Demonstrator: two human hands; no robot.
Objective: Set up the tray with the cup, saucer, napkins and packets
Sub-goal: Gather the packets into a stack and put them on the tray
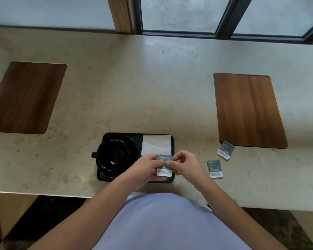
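Both hands (145, 168) pinch one packet (163, 167) above the tray (172, 141) (packet step); lower it, then fetch the two packets (214, 168) rightward.

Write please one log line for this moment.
hands: left and right both hold one packet over tray | cup, napkin on tray | two packets on counter

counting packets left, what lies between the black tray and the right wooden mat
Head view: two grey-and-white packets, one nearer the black tray at, one by the right wooden mat at.
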